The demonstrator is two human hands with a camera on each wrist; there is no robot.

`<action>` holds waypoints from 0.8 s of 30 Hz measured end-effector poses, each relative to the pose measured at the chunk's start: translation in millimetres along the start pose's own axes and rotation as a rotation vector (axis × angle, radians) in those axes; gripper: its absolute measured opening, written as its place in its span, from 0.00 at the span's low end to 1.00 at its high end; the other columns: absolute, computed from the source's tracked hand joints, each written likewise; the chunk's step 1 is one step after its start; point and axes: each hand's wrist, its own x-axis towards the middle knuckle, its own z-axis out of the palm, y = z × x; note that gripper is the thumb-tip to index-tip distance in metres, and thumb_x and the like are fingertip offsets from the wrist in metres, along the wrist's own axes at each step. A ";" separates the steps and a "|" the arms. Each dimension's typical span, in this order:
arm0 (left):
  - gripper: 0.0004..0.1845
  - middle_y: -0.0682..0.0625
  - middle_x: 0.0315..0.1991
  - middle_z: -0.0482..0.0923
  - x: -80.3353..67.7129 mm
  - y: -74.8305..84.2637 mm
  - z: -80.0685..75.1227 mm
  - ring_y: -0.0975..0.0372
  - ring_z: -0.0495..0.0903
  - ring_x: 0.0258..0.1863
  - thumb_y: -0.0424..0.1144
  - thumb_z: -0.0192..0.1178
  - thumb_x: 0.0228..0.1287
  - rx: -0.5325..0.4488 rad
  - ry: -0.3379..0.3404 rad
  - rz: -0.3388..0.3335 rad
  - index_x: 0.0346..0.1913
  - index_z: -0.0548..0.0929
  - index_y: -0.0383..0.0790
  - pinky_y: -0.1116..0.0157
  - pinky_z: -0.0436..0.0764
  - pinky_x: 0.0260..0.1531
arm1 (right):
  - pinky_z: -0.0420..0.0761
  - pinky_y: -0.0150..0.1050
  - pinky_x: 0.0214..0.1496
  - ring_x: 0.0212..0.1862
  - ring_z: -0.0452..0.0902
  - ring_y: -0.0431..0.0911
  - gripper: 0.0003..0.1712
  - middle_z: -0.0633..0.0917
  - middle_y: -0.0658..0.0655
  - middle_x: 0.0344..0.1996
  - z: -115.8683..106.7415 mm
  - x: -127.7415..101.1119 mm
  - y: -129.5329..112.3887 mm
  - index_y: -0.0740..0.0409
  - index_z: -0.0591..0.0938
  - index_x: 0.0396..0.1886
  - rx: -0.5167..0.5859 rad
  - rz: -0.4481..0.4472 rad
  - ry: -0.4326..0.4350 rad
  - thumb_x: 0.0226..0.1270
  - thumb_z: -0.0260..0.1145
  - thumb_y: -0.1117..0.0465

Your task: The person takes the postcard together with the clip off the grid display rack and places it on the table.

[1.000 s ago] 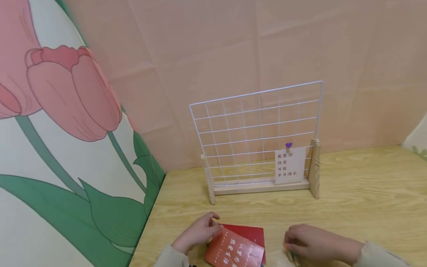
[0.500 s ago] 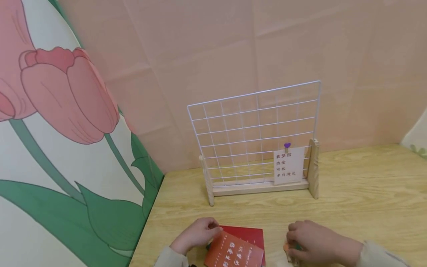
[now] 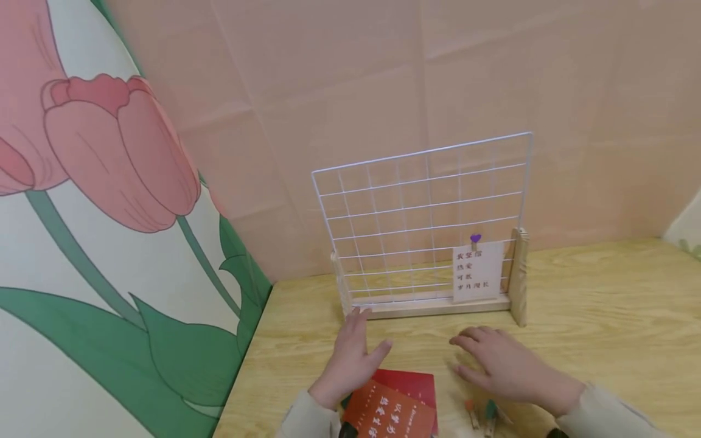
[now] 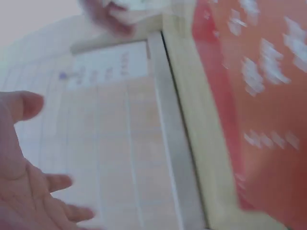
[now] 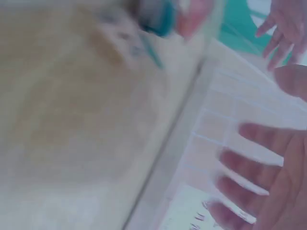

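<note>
Both hands have let go and moved forward toward the wire grid stand (image 3: 421,225). The left hand (image 3: 353,356), fingers spread and empty, now nearly touches its wooden base; the right hand (image 3: 501,362) hovers flat and empty too. The 2 red cards (image 3: 397,404) lie behind the left hand, the clips (image 3: 482,413) behind the right. The blurred left wrist view shows the white note (image 4: 108,64) clipped to the grid.

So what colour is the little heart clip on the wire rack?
Purple. The heart clip holding the white card shows best in the head view.
</note>
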 end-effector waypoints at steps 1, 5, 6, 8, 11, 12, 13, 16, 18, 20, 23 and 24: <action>0.46 0.31 0.81 0.42 2.5 7.8 2.7 0.35 0.42 0.79 0.62 0.54 0.75 0.040 0.008 0.003 0.81 0.53 0.34 0.30 0.45 0.70 | 0.74 0.68 0.58 0.62 0.75 0.64 0.30 0.82 0.61 0.58 -1.8 2.6 -0.6 0.57 0.83 0.61 -0.012 0.018 0.041 0.70 0.69 0.42; 0.53 0.35 0.82 0.28 12.2 34.7 15.2 0.37 0.27 0.78 0.76 0.42 0.71 0.231 0.009 0.035 0.85 0.42 0.45 0.25 0.31 0.65 | 0.44 0.74 0.73 0.77 0.49 0.71 0.44 0.64 0.69 0.75 -6.9 8.8 0.4 0.58 0.71 0.76 -0.033 0.103 0.138 0.70 0.66 0.36; 0.54 0.36 0.82 0.27 14.4 40.0 17.7 0.38 0.25 0.78 0.77 0.40 0.70 0.261 0.009 0.041 0.85 0.40 0.47 0.25 0.29 0.64 | 0.36 0.74 0.73 0.78 0.44 0.72 0.45 0.59 0.69 0.77 -7.7 9.7 1.3 0.57 0.69 0.77 -0.032 0.124 0.143 0.71 0.65 0.36; 0.54 0.37 0.82 0.27 18.2 48.0 21.0 0.40 0.24 0.78 0.79 0.37 0.68 0.311 0.020 0.049 0.85 0.39 0.50 0.25 0.28 0.64 | 0.27 0.71 0.73 0.79 0.38 0.72 0.47 0.54 0.69 0.79 -9.1 11.7 3.5 0.57 0.65 0.80 -0.022 0.158 0.142 0.72 0.63 0.35; 0.53 0.36 0.82 0.29 22.9 54.8 21.9 0.40 0.25 0.78 0.79 0.37 0.69 0.354 0.044 0.048 0.85 0.41 0.49 0.25 0.31 0.64 | 0.29 0.73 0.72 0.79 0.38 0.73 0.46 0.52 0.69 0.79 -11.2 15.3 7.9 0.56 0.64 0.80 -0.014 0.184 0.141 0.73 0.62 0.35; 0.53 0.36 0.82 0.31 24.5 56.1 21.8 0.40 0.26 0.78 0.78 0.38 0.69 0.370 0.048 0.050 0.85 0.43 0.49 0.24 0.33 0.65 | 0.31 0.75 0.72 0.78 0.38 0.73 0.46 0.53 0.69 0.79 -12.3 16.4 9.3 0.56 0.65 0.80 -0.011 0.189 0.142 0.73 0.62 0.35; 0.52 0.35 0.82 0.32 26.1 57.1 21.6 0.39 0.27 0.79 0.77 0.39 0.70 0.384 0.054 0.053 0.85 0.44 0.48 0.24 0.35 0.65 | 0.33 0.76 0.71 0.78 0.39 0.74 0.46 0.53 0.70 0.79 -13.5 17.6 11.0 0.56 0.65 0.80 -0.008 0.192 0.142 0.73 0.62 0.35; 0.51 0.33 0.82 0.37 33.1 59.7 22.4 0.38 0.31 0.79 0.76 0.41 0.71 0.413 0.061 0.065 0.85 0.47 0.47 0.23 0.39 0.65 | 0.39 0.80 0.69 0.77 0.40 0.76 0.45 0.54 0.71 0.78 -20.4 21.3 18.0 0.56 0.65 0.79 -0.012 0.205 0.148 0.73 0.62 0.36; 0.51 0.34 0.82 0.36 38.8 62.4 23.7 0.38 0.32 0.79 0.75 0.42 0.71 0.424 0.056 0.068 0.85 0.47 0.48 0.24 0.39 0.65 | 0.41 0.81 0.67 0.76 0.39 0.78 0.45 0.53 0.71 0.78 -27.8 25.0 26.0 0.56 0.64 0.80 -0.014 0.215 0.157 0.73 0.62 0.36; 0.51 0.36 0.83 0.34 44.3 65.0 25.5 0.38 0.32 0.80 0.76 0.43 0.71 0.430 0.050 0.065 0.85 0.46 0.49 0.25 0.38 0.66 | 0.42 0.82 0.67 0.76 0.38 0.78 0.47 0.51 0.72 0.79 -38.3 30.2 33.2 0.57 0.62 0.80 -0.016 0.227 0.157 0.73 0.63 0.37; 0.51 0.38 0.83 0.31 51.4 70.1 27.8 0.41 0.29 0.80 0.76 0.43 0.70 0.428 0.029 0.059 0.85 0.43 0.51 0.26 0.36 0.67 | 0.46 0.81 0.67 0.76 0.39 0.78 0.48 0.51 0.73 0.79 -52.0 38.9 41.1 0.58 0.60 0.81 -0.028 0.238 0.154 0.73 0.63 0.37; 0.51 0.37 0.83 0.31 53.4 71.8 28.6 0.41 0.29 0.80 0.76 0.43 0.71 0.427 0.024 0.063 0.85 0.43 0.51 0.26 0.35 0.67 | 0.47 0.80 0.67 0.76 0.40 0.78 0.48 0.52 0.73 0.78 -56.3 41.4 41.5 0.59 0.60 0.81 -0.036 0.242 0.146 0.73 0.62 0.37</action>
